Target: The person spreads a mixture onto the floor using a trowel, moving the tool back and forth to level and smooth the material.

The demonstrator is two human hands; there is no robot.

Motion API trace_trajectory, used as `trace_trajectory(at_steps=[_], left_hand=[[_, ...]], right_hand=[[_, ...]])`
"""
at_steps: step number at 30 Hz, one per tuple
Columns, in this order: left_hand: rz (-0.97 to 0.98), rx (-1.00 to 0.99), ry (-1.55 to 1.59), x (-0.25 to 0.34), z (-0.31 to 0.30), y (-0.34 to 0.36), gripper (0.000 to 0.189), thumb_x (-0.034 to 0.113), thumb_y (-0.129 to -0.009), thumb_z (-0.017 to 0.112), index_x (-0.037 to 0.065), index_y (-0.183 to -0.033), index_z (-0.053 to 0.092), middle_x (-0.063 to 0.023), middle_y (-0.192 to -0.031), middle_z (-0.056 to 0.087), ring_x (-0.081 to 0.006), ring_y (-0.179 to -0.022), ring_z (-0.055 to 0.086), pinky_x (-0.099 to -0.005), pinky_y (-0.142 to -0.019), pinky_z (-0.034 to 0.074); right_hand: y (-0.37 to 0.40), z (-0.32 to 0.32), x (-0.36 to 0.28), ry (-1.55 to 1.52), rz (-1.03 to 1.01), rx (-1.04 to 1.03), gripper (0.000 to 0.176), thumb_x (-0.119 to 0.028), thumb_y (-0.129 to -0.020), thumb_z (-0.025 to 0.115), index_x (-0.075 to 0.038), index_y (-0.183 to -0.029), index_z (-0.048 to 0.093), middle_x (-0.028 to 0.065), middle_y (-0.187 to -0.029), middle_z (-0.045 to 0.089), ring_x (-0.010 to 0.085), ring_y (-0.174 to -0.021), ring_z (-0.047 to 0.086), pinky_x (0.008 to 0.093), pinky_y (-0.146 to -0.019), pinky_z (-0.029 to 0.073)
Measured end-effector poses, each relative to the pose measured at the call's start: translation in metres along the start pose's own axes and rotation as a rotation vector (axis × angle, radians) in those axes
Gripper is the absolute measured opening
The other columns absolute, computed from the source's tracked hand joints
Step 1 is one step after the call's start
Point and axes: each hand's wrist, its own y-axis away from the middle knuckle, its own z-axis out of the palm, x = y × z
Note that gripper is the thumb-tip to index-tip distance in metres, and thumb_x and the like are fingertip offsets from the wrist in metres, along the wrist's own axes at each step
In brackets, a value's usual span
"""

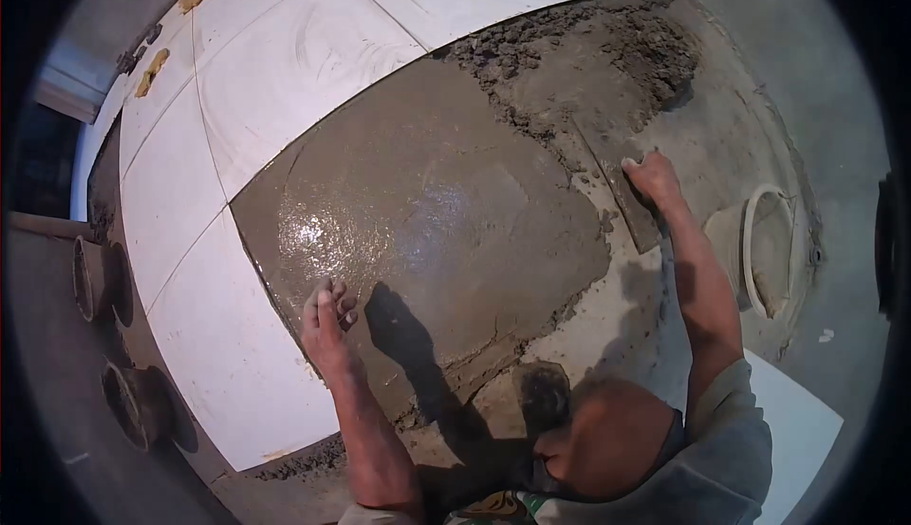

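Observation:
Wet grey mortar (427, 202) lies spread in a smooth, shiny bed, with rougher crumbly mortar (655, 55) heaped at its upper right. My right hand (653, 179) is closed round a flat trowel (619, 188), whose long blade rests at the right edge of the mortar. Over the lower left of the bed, near the edge of a white tile (237, 335), my left hand (328, 318) holds nothing, its fingers loosely curled and apart.
Large white tiles (304, 60) border the mortar above and left. A bucket (767, 250) stands at the right, two more buckets (90, 278) (133, 406) at the far left. Another white tile (797, 411) lies at lower right. My knee (617, 440) is below.

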Motion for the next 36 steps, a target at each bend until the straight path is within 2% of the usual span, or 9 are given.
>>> trace_trajectory(at_steps=[4, 8, 10, 13, 25, 28, 32, 34, 36], left_hand=[[-0.048, 0.113, -0.136, -0.008, -0.019, 0.013, 0.048, 0.036, -0.094, 0.055, -0.002, -0.124, 0.054, -0.0124, -0.109, 0.064, -0.0157, -0.087, 0.061, -0.0275, -0.073, 0.047], [-0.067, 0.207, -0.186, -0.02, -0.047, 0.025, 0.046, 0.035, -0.095, 0.054, -0.001, -0.123, 0.055, -0.0118, -0.108, 0.064, -0.0153, -0.086, 0.061, -0.0274, -0.073, 0.047], [-0.096, 0.28, -0.183, -0.032, -0.057, 0.026, 0.045, 0.035, -0.095, 0.053, 0.0, -0.123, 0.055, -0.0108, -0.107, 0.064, -0.0149, -0.086, 0.06, -0.0275, -0.073, 0.046], [-0.122, 0.276, -0.174, -0.033, -0.046, 0.028, 0.043, 0.034, -0.095, 0.053, 0.0, -0.123, 0.055, -0.0102, -0.107, 0.064, -0.0146, -0.086, 0.06, -0.028, -0.073, 0.047], [-0.031, 0.175, -0.115, -0.017, -0.017, 0.035, 0.043, 0.034, -0.094, 0.056, -0.001, -0.119, 0.057, -0.0099, -0.104, 0.064, -0.0148, -0.082, 0.061, -0.0271, -0.071, 0.047], [0.003, 0.193, -0.13, -0.009, -0.021, 0.041, 0.042, 0.029, -0.096, 0.054, -0.005, -0.12, 0.056, -0.0139, -0.104, 0.065, -0.0149, -0.082, 0.061, -0.0279, -0.07, 0.047], [-0.028, 0.184, -0.116, -0.018, -0.028, 0.043, 0.041, 0.029, -0.095, 0.054, -0.004, -0.119, 0.056, -0.0142, -0.104, 0.064, -0.015, -0.082, 0.062, -0.0276, -0.07, 0.047], [-0.031, 0.182, -0.104, -0.021, -0.027, 0.045, 0.04, 0.03, -0.095, 0.055, -0.002, -0.119, 0.056, -0.012, -0.103, 0.064, -0.0144, -0.082, 0.061, -0.0268, -0.07, 0.047], [-0.037, 0.184, -0.095, -0.025, -0.028, 0.048, 0.039, 0.03, -0.095, 0.055, 0.0, -0.119, 0.057, -0.0099, -0.103, 0.065, -0.0137, -0.082, 0.061, -0.0261, -0.07, 0.047]], right_hand=[[-0.061, -0.004, -0.043, 0.024, 0.033, 0.042, 0.05, -0.042, -0.086, 0.058, 0.002, -0.109, 0.063, 0.0238, -0.115, 0.061, 0.0383, -0.11, 0.057, 0.0464, -0.091, 0.047], [-0.111, 0.005, -0.095, 0.093, -0.111, 0.154, 0.046, -0.042, -0.088, 0.054, 0.0, -0.106, 0.064, 0.0229, -0.111, 0.063, 0.0376, -0.106, 0.06, 0.047, -0.089, 0.048], [-0.112, 0.001, -0.128, 0.124, -0.247, 0.112, 0.046, -0.042, -0.088, 0.054, 0.0, -0.106, 0.064, 0.0231, -0.108, 0.064, 0.0372, -0.104, 0.061, 0.0471, -0.089, 0.048], [-0.114, 0.012, -0.162, 0.133, -0.266, 0.076, 0.048, -0.042, -0.087, 0.055, 0.0, -0.107, 0.064, 0.0241, -0.108, 0.064, 0.0366, -0.104, 0.061, 0.0466, -0.089, 0.048], [-0.119, 0.013, -0.159, -0.133, -0.342, -0.122, 0.058, -0.042, -0.08, 0.058, 0.006, -0.114, 0.061, 0.0284, -0.111, 0.062, 0.0382, -0.104, 0.061, 0.0439, -0.09, 0.047], [-0.116, 0.019, -0.152, -0.181, -0.375, 0.036, 0.053, -0.043, -0.08, 0.058, 0.005, -0.101, 0.064, 0.0254, -0.097, 0.065, 0.0343, -0.094, 0.064, 0.0412, -0.082, 0.048], [-0.097, 0.0, -0.153, -0.262, -0.384, -0.008, 0.053, -0.042, -0.08, 0.059, 0.005, -0.104, 0.063, 0.0258, -0.099, 0.065, 0.0343, -0.094, 0.064, 0.041, -0.083, 0.048], [-0.083, -0.01, -0.162, -0.238, -0.413, -0.069, 0.056, -0.041, -0.081, 0.059, 0.005, -0.113, 0.057, 0.0283, -0.113, 0.06, 0.0393, -0.105, 0.06, 0.045, -0.091, 0.046], [-0.058, -0.012, -0.174, -0.139, -0.439, 0.012, 0.051, -0.039, -0.083, 0.059, 0.004, -0.11, 0.055, 0.0262, -0.109, 0.061, 0.0393, -0.102, 0.06, 0.046, -0.09, 0.046]])
